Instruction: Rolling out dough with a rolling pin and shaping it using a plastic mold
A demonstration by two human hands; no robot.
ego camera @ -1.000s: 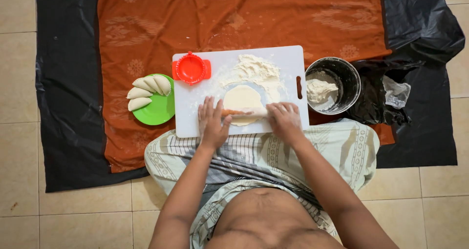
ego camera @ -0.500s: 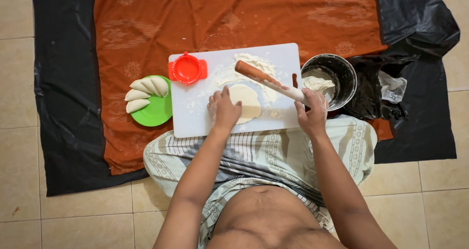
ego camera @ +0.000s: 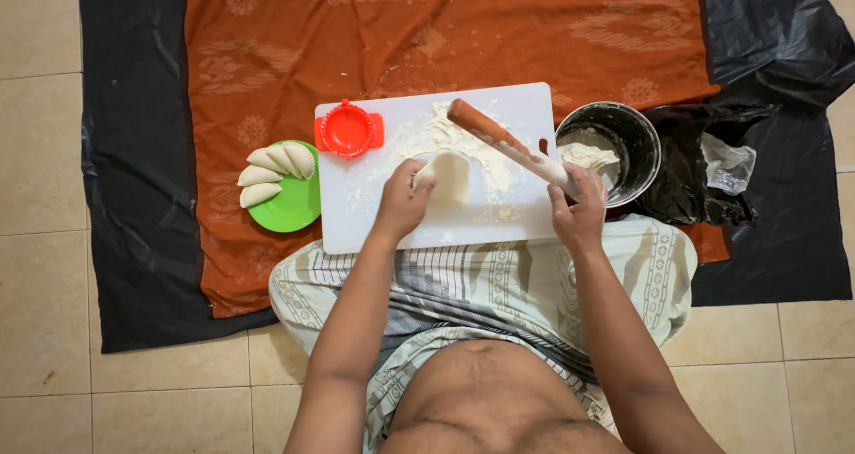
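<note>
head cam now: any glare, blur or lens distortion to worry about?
Head view: soft, even light, no hard shadows; faint sheen on the black plastic sheet; left hand on the dough and right hand on the rolling pin look sharp; tile lines bend slightly at the edges.

A home floor is serving as a kitchen: tiles point(ego camera: 36, 267), an orange cloth point(ego camera: 427, 36), a cutting board point(ego camera: 374, 214) lying on it.

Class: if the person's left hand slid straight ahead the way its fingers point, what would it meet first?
Probably the flat pale dough round on the white cutting board; the left hand already touches its edge.
</note>
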